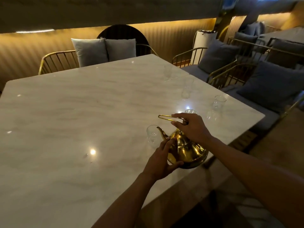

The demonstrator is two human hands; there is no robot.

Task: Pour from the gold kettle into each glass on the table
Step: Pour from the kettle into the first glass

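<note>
Now gold kettle (185,150) hangs below right hand (190,127) grip (spout tilted).

Both hands (192,127) (162,159) forward, fingers curled

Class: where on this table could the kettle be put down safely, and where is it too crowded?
Free: the marble table's wide left half, left of the glass by the gold kettle's spout. Crowded: the right edge, where the other glasses stand in a row.
</note>
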